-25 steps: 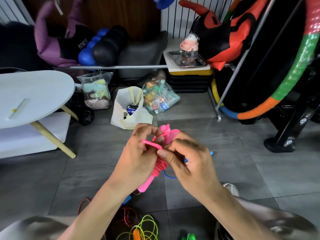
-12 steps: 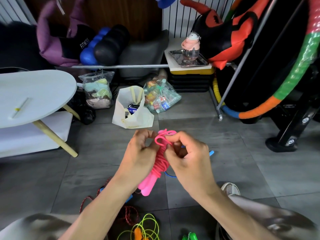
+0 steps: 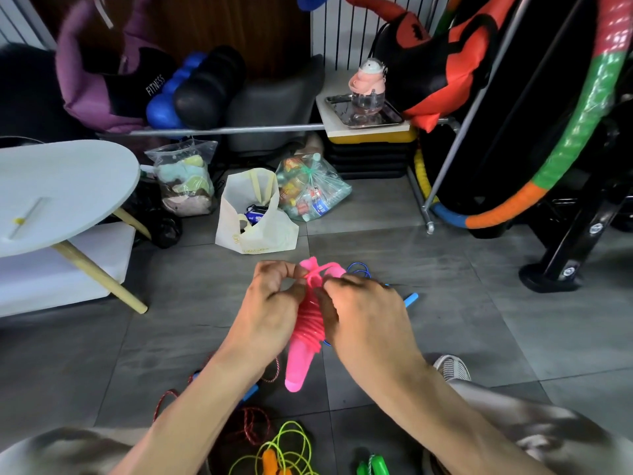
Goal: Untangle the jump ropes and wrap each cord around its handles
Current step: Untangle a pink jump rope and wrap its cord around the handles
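Head view: pink jump rope [image 3: 306, 325] held above the grey floor [image 3: 479, 320], cord coiled round its handles.

Left hand [image 3: 270, 303] and right hand [image 3: 363, 317] close together, both pinching the pink cord at the top of the bundle; three bags behind: clear bag [image 3: 185, 180] of soft items, white tote [image 3: 255, 214] with packets inside, clear bag [image 3: 310, 188] of bottles; metal tray [image 3: 390, 114] bearing one pink-topped bottle [image 3: 368, 87]; blue rope [image 3: 359, 270], red rope [image 3: 253, 423], yellow-green rope [image 3: 291, 447] on floor; "FITNESS" on dark bag [image 3: 137, 80].
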A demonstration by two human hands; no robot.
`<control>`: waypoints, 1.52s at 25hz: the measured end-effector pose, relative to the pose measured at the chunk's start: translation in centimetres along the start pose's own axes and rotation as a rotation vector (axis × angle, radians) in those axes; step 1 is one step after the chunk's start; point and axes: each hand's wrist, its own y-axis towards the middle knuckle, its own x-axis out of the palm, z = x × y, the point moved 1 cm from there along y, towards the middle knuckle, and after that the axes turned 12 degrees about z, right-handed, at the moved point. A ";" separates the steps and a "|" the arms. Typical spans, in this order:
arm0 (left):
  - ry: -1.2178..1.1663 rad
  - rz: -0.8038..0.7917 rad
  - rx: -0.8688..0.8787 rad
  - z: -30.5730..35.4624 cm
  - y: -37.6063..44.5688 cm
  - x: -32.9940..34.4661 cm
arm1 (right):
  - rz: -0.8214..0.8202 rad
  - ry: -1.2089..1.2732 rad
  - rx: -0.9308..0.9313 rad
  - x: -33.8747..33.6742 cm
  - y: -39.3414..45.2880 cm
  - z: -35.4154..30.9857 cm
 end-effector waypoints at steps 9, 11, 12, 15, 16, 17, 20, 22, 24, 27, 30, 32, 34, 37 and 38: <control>0.023 -0.020 0.068 -0.5 -0.2 -0.1 | 0.057 0.183 0.124 -0.2 0.6 0.6; 0.073 0.022 0.194 0.2 -0.7 0.0 | 0.067 0.182 0.150 -0.3 0.8 0.5; 0.074 0.039 0.256 0.5 -1.0 -0.1 | 0.074 0.192 0.165 -0.4 0.9 0.4; 0.067 0.075 0.383 1.2 -1.4 -0.4 | 0.126 0.312 0.242 -0.9 1.4 0.4; 0.087 0.089 0.411 1.2 -1.5 -0.5 | 0.137 0.344 0.265 -1.1 1.6 0.4; 0.101 0.108 0.431 1.2 -1.5 -0.5 | 0.144 0.367 0.289 -1.1 1.7 0.3; 0.094 0.153 0.474 1.4 -1.8 -0.4 | 0.152 0.457 0.385 -1.0 1.9 0.1; 0.137 0.187 0.504 1.5 -2.0 -0.5 | 0.133 0.515 0.408 -1.0 1.8 -0.3; 0.193 0.216 0.530 1.6 -2.1 -0.6 | 0.085 0.571 0.406 -1.0 1.7 -0.5; 0.244 0.246 0.503 1.2 -1.8 -0.7 | 0.055 0.609 0.371 -0.6 1.8 -0.5; 0.239 0.266 0.448 0.9 -1.2 -1.1 | 0.019 0.699 0.372 -0.3 1.8 -0.6; 0.228 0.258 0.447 0.9 -0.8 -1.5 | -0.038 0.745 0.358 -0.5 1.5 -0.7; 0.188 0.220 0.442 1.0 -0.6 -1.7 | -0.074 0.767 0.368 -0.6 1.4 -0.6; 0.142 0.163 0.429 1.0 -1.0 -1.2 | 0.000 0.755 0.433 -0.5 1.4 -0.2; 0.137 0.153 0.422 1.1 -1.1 -1.2 | 0.033 0.723 0.426 -0.4 1.4 -0.2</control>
